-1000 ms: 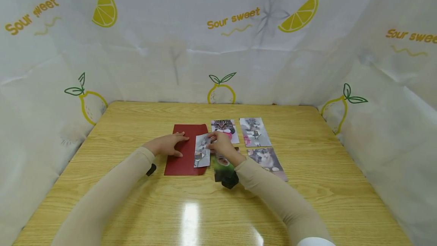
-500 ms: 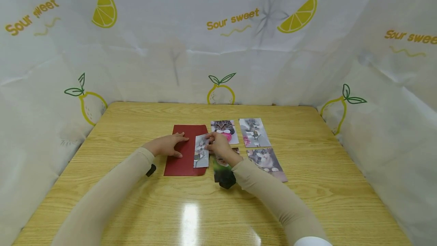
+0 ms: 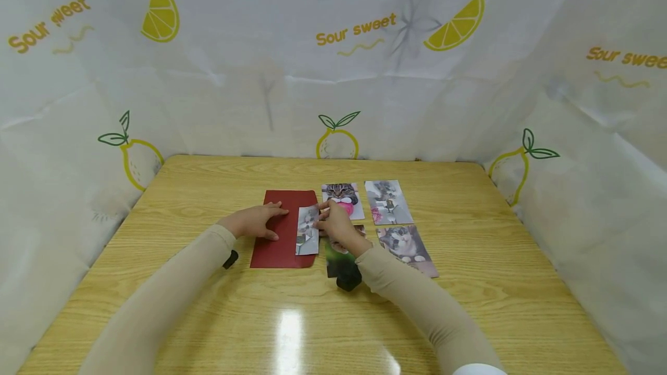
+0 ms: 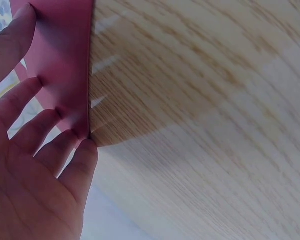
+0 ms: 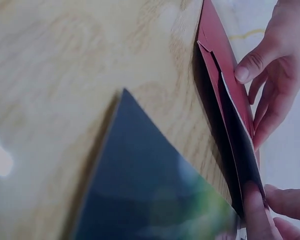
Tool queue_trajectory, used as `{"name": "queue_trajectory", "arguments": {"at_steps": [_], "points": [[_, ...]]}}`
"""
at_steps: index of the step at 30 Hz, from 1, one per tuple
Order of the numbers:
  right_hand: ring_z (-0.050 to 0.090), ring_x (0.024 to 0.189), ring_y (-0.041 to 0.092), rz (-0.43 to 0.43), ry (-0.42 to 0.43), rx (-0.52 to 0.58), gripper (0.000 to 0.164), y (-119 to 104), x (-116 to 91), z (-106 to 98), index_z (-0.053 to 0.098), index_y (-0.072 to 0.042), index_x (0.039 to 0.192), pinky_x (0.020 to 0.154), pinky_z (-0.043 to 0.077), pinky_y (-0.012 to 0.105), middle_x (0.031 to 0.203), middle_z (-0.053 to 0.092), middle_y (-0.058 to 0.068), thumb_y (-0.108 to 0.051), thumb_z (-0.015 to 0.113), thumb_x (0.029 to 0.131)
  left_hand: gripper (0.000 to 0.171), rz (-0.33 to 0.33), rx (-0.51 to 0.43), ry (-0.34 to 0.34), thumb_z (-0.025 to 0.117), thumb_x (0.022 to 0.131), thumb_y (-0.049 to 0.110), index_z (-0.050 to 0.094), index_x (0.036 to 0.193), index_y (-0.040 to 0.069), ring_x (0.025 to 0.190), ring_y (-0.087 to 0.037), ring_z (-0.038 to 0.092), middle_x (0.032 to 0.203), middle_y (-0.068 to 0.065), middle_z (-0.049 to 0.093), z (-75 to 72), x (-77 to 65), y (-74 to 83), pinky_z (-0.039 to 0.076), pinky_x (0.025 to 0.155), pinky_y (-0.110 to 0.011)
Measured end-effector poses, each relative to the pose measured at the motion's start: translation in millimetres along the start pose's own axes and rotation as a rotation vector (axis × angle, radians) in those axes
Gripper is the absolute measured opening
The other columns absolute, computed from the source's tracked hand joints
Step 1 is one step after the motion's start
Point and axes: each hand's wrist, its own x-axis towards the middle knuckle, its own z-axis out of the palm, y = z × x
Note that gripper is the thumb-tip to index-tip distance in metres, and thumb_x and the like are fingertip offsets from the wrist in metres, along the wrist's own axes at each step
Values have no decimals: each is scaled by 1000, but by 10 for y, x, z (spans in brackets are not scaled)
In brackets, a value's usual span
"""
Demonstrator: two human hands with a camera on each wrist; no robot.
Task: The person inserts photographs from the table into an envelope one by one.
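Observation:
My left hand (image 3: 254,221) rests on a red envelope (image 3: 276,253) with its fingers spread. In the left wrist view, its fingertips press the red paper (image 4: 60,55) near the edge. Thumb and fingers of my right hand (image 3: 339,225) pinch the right edge of a cat photo card (image 3: 307,239) at the envelope's right side. The card looks narrow and tilted. The right wrist view shows my right fingers (image 5: 257,210) at the envelope's side and the left hand (image 5: 280,65) beyond; how far the card lies inside, I cannot tell.
Right of the envelope lie a tabby cat photo (image 3: 354,192), a grey photo (image 3: 391,204), a white-and-grey cat photo (image 3: 409,245) and a green photo (image 3: 337,262), partly under my right hand. Black wrist devices show at the left (image 3: 230,258) and right (image 3: 348,281) arms. White cloth (image 3: 234,114) surrounds the wooden table (image 3: 208,328).
My right hand has shifted slightly left with the card since one second ago, and over the last half second it barely moves. The left hand stays in place.

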Motion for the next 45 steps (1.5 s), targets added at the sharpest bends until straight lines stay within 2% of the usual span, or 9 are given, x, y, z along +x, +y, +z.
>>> {"name": "queue_trajectory", "arguments": {"at_steps": [4, 14, 21, 26, 32, 38, 45], "points": [[63, 65, 17, 10, -1, 24, 40, 10, 6, 10, 53, -2, 128, 63, 57, 30, 96, 60, 11, -1, 66, 90, 69, -1, -1, -2, 70, 89, 27, 40, 148, 9, 146, -40, 20, 159, -20, 21, 1, 3, -3, 31, 114, -51], [70, 73, 24, 27, -16, 15, 42, 5, 19, 48, 53, -2, 132, 66, 59, 31, 92, 64, 12, -5, 64, 92, 70, -15, 9, -5, 70, 89, 28, 39, 149, 11, 146, -40, 20, 160, -19, 20, -1, 4, -1, 31, 114, -51], [68, 78, 20, 31, -29, 16, 44, -17, 45, 84, 52, -2, 137, 71, 59, 30, 95, 64, 12, -5, 62, 94, 69, -18, 12, -6, 71, 89, 28, 39, 149, 11, 146, -40, 21, 159, -19, 21, -13, -6, 12, 31, 114, -51], [66, 80, 18, 24, -49, 70, 44, -33, 57, 114, 51, 1, 138, 74, 59, 30, 88, 62, 12, -1, 59, 95, 69, -12, 11, -6, 71, 89, 27, 40, 148, 10, 146, -40, 21, 159, -19, 21, -14, -2, 10, 31, 114, -51], [65, 75, 17, 45, -50, 110, 45, -23, 65, 129, 51, 1, 137, 71, 59, 30, 81, 62, 10, 1, 61, 92, 69, -6, 4, -11, 71, 89, 27, 39, 149, 10, 146, -39, 20, 159, -20, 21, -14, 5, 6, 30, 114, -51], [65, 70, 15, 43, -45, 93, 44, -21, 69, 152, 54, 2, 133, 67, 59, 29, 80, 65, 11, 2, 64, 90, 69, 2, 13, -5, 71, 89, 26, 40, 148, 9, 146, -40, 21, 159, -20, 21, -9, 7, 5, 30, 114, -51], [68, 76, 18, 47, -60, 84, 44, -31, 69, 153, 55, 1, 133, 67, 59, 29, 84, 67, 12, 1, 65, 90, 69, -1, 12, -2, 70, 89, 26, 40, 148, 9, 145, -40, 22, 159, -21, 21, -6, 6, 3, 30, 114, -52]]}}
